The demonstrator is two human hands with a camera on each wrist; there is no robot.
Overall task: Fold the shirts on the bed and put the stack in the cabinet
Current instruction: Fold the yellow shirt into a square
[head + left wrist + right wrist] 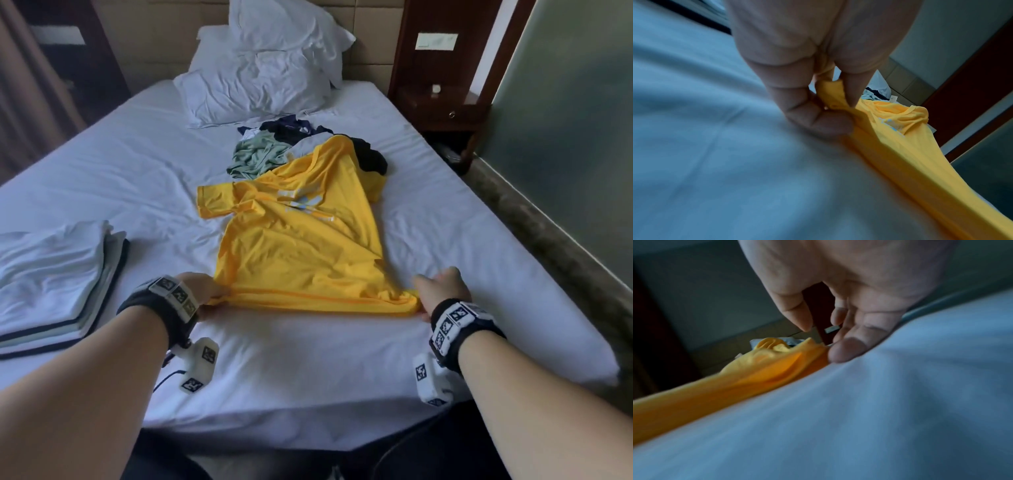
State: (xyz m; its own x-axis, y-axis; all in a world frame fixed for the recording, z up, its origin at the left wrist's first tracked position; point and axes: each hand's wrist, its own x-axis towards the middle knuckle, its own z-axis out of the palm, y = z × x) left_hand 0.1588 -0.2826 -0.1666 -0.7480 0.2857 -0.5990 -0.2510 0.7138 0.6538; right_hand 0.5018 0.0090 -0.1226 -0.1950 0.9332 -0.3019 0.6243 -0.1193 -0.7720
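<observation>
Yellow shirt point(298, 246) spread on bed point(137, 164), hem toward the person.

Left hand point(198, 286) pinches hem's left corner betw. thumb & fingers; right hand point(442, 289) at right corner, fingers loosely spread, grip can't be told. Folded stack point(58, 284) at left; unfolded clothes point(260, 154) near pillows point(260, 75).

You can't read any text here: the pale print on your yellow shirt point(306, 204) is too blurred to make out.
</observation>
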